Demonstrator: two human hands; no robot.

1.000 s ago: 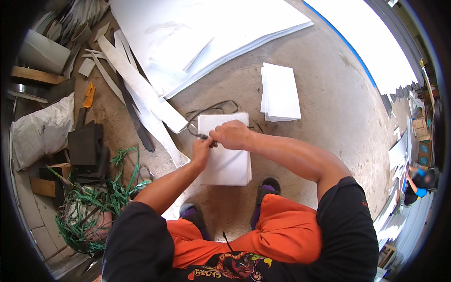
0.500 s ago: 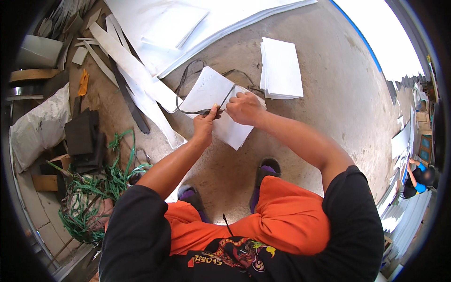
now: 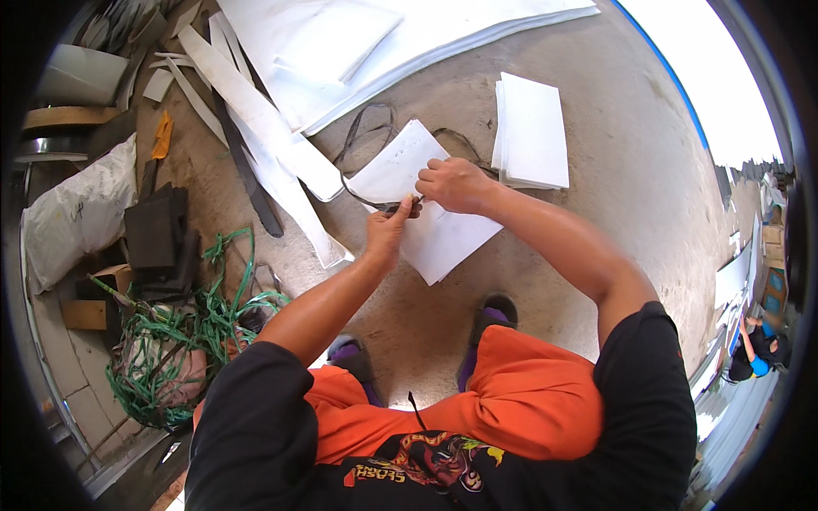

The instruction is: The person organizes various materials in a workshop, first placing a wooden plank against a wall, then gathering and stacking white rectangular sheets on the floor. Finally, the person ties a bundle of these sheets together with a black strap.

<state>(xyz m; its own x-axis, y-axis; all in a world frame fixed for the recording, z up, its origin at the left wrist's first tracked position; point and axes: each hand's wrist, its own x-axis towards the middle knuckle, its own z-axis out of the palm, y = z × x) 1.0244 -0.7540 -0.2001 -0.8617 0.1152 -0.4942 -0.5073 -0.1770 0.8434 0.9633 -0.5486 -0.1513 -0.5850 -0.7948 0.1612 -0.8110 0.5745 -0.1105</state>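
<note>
In front of me a stack of white sheets lies aslant on the floor, with a dark flat strap looped around it. My left hand is closed on the strap at the stack's middle, thumb on top. Right beside it, my right hand is a closed fist over the stack, pinching the strap where it crosses the sheets; its fingertips are partly hidden. One loose loop of the strap stands out beyond the stack's far left side, and another length runs behind my right hand toward a second stack of white sheets.
Large white sheets lie at the far side. Long white offcuts and a dark strip are to the left, near dark blocks, a white sack and tangled green twine. Another person is at the far right.
My right hand has shifted slightly closer to my left, and the strap between them is now mostly covered. The whole view has moved a little.
</note>
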